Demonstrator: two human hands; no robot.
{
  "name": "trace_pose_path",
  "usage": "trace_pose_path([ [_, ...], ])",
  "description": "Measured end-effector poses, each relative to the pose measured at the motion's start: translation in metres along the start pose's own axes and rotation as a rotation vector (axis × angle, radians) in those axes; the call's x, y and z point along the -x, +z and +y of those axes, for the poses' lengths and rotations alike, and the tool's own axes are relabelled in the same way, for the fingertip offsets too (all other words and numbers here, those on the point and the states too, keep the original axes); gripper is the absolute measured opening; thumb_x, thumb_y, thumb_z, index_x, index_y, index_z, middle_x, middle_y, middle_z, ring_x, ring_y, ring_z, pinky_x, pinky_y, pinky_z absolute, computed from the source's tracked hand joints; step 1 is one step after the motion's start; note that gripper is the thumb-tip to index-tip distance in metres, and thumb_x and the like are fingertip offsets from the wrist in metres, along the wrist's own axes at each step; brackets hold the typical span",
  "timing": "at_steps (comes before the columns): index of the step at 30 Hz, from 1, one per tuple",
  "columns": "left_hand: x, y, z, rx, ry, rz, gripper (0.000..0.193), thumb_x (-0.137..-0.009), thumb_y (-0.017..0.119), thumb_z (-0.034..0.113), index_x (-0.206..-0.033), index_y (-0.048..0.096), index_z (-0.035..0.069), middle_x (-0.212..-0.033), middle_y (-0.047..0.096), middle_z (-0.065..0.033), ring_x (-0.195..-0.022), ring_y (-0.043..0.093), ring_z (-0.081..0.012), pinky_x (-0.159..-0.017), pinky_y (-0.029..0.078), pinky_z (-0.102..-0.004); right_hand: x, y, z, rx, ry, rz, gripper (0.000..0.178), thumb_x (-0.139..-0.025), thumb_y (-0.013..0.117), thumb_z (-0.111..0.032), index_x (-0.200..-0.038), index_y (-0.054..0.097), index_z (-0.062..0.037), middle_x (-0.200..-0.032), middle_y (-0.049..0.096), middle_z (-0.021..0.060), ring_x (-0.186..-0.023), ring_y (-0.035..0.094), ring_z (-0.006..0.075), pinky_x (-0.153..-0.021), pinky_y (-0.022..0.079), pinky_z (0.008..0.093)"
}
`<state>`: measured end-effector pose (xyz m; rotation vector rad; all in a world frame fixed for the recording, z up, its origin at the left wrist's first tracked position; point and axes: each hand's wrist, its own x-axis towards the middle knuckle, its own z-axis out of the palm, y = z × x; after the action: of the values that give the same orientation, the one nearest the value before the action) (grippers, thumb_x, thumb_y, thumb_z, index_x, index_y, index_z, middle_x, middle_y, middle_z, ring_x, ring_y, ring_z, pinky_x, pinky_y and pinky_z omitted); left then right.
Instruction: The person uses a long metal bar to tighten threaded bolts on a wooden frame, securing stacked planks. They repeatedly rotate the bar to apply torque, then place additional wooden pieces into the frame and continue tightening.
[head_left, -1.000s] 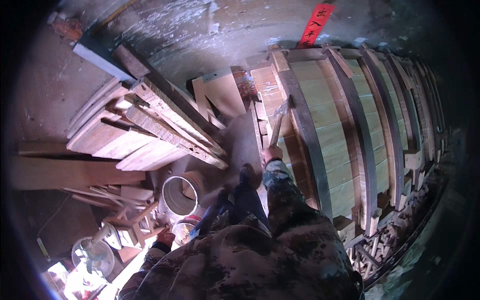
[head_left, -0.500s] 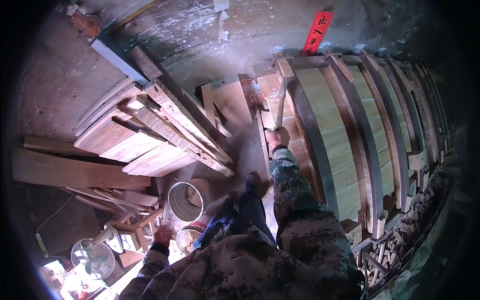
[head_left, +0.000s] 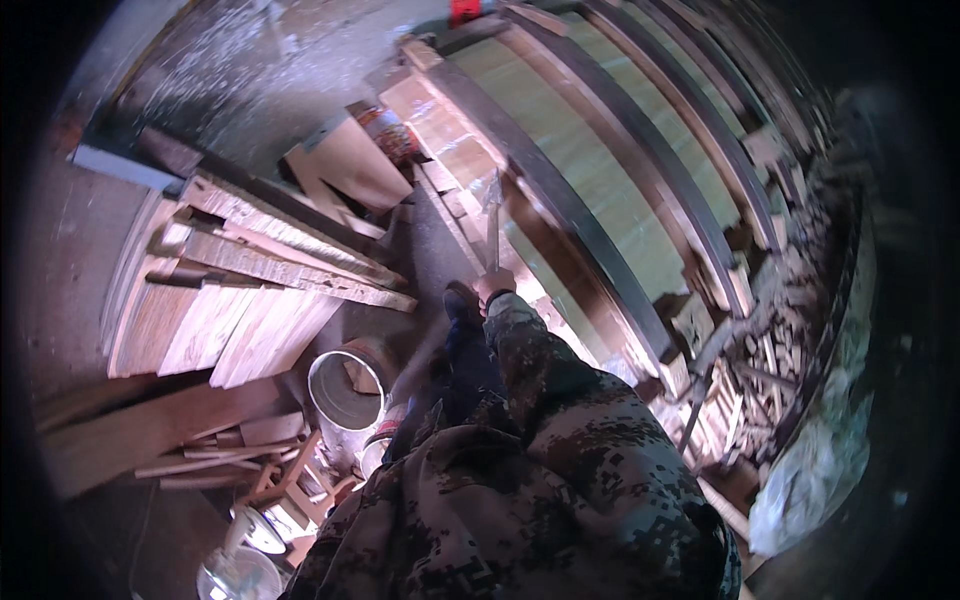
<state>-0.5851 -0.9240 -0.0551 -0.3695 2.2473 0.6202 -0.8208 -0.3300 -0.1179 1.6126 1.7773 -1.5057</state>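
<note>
My right hand (head_left: 495,287) is closed round the lower end of a wooden-handled tool (head_left: 493,235). The tool points away from me, and its narrow greyish head is too blurred to name. Both are just left of a large curved structure of pale panels (head_left: 590,150) crossed by dark wooden ribs (head_left: 570,235). At this moment my left hand is out of view.
Boards (head_left: 255,330) and long rough beams (head_left: 290,265) lean on the left. A round bucket (head_left: 347,390) stands by my legs, with a fan (head_left: 240,572) at lower left. Wood scraps (head_left: 770,375) and clear plastic sheeting (head_left: 815,470) lie at right.
The view has turned, so the ribbed structure sits higher and tilted. My right hand, still holding the tool, appears lower and further left. My left hand has gone out of view.
</note>
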Motion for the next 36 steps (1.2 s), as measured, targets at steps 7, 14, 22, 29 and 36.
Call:
trace_pose_path([
  [7,-0.082,-0.085,0.018,0.606,-0.253,0.052,0.051,-0.079,0.065,0.008,-0.128,0.055,0.002,-0.078,0.066,-0.0137,-0.061,0.063,-0.0211,-0.049,0.050,-0.0355,0.089,-0.066,0.155,-0.110,-0.048,0.268,0.032,-0.072,0.067,-0.021,-0.098,0.069,-0.0026,-0.095,0.070,0.0219,-0.095,0.067,0.0369,-0.083,0.054,0.0445],
  [14,-0.144,-0.078,0.040,0.318,0.020,-0.094,0.040,-0.078,0.062,0.004,-0.118,0.059,-0.001,-0.084,0.065,-0.0142,-0.068,0.064,-0.0209,-0.053,0.056,-0.0349,0.094,-0.140,0.271,0.172,-0.119,0.157,0.020,-0.076,0.074,-0.020,-0.079,0.068,-0.0012,-0.066,0.067,0.0132,-0.055,0.066,0.0276,-0.055,0.054,0.0412],
  [22,-0.122,0.052,0.056,-0.100,0.185,-0.174,0.062,-0.071,0.072,0.017,-0.129,0.056,0.001,-0.115,0.066,-0.0201,-0.096,0.067,-0.0284,-0.077,0.058,-0.0415,0.208,-0.189,0.370,0.754,-0.343,-0.072,0.041,-0.081,0.072,-0.042,-0.084,0.069,-0.0007,-0.081,0.069,0.0180,-0.081,0.069,0.0313,-0.076,0.055,0.0442],
  [29,-0.043,0.211,0.111,0.034,0.310,-0.211,0.041,-0.080,0.066,0.009,-0.119,0.057,-0.001,-0.095,0.067,-0.0202,-0.076,0.067,-0.0260,-0.069,0.057,-0.0400,0.359,-0.304,0.518,-0.066,-0.139,-0.020,0.043,-0.070,0.078,-0.033,-0.101,0.067,-0.0057,-0.096,0.069,0.0183,-0.095,0.066,0.0338,-0.082,0.051,0.0414],
  [36,0.196,0.458,0.267,-0.509,0.982,-0.288,0.034,-0.088,0.055,0.026,-0.111,0.063,0.003,-0.104,0.068,-0.0201,-0.098,0.064,-0.0355,-0.087,0.050,-0.0449,0.439,-0.474,0.661,-0.064,-0.184,0.268,0.033,-0.070,0.079,-0.026,-0.087,0.064,-0.0024,-0.072,0.065,0.0100,-0.068,0.064,0.0230,-0.064,0.052,0.0375],
])
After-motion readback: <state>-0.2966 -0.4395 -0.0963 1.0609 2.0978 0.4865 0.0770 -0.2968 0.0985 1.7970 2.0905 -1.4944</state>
